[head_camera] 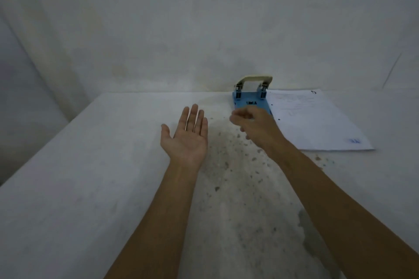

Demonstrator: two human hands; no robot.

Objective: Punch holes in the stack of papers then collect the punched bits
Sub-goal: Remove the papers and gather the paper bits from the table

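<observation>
A blue hole punch (250, 97) with a cream lever stands at the table's far edge. Right of it lies a stack of white papers (317, 122) with punched holes along its left edge. Small punched bits (238, 142) are scattered over the table between and below my hands. My left hand (187, 135) is held flat, palm up, fingers together, with nothing visible on it. My right hand (254, 124) hovers just in front of the punch, fingers curled and pinched together; whether a bit is between the fingertips is too small to tell.
The white table (90, 176) has a stained, speckled patch down its middle. Its left edge runs diagonally at the left. A plain white wall rises directly behind the punch and the papers.
</observation>
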